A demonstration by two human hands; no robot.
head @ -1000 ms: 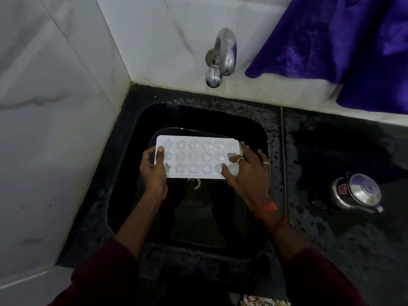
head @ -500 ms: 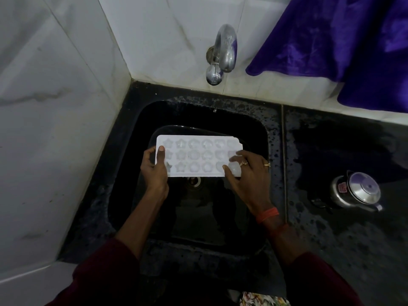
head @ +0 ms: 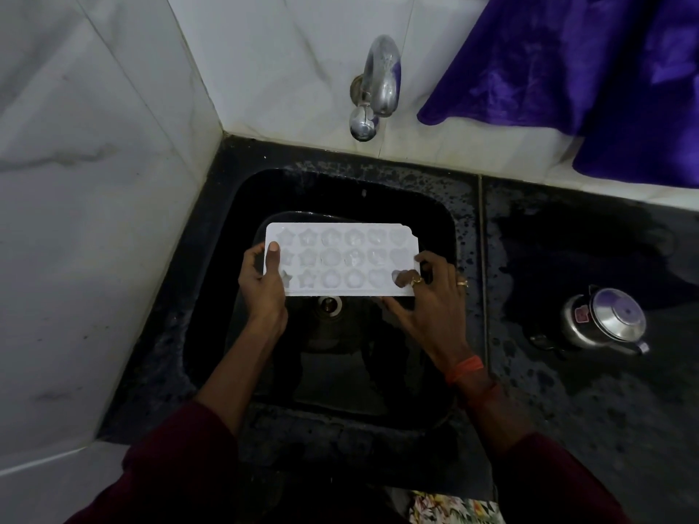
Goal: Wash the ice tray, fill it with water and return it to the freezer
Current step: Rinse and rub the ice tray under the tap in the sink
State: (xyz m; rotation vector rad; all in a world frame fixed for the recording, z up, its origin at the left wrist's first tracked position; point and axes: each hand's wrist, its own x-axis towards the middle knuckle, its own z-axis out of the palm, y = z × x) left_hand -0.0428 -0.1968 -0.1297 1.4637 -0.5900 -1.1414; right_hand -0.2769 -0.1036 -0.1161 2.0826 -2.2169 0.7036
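A white ice tray (head: 342,259) with star, round and heart moulds is held level over the black sink (head: 212,289), above the drain (head: 330,305). My left hand (head: 261,285) grips its left end, thumb on top and fingers underneath. My right hand (head: 431,296) holds the right end, with curled fingertips pressed into the near right mould and the thumb under the front edge. A steel tap (head: 374,88) juts from the tiled wall above the sink; no water runs from it.
A small steel kettle (head: 601,323) stands on the wet black counter (head: 567,372) to the right. Purple cloth (head: 590,70) hangs at the upper right. White tiled walls (head: 94,183) close the left side and back.
My right hand's fingers have slid a little toward the tray's right edge, rubbing the near right moulds. The tray and my left hand have stayed in place.
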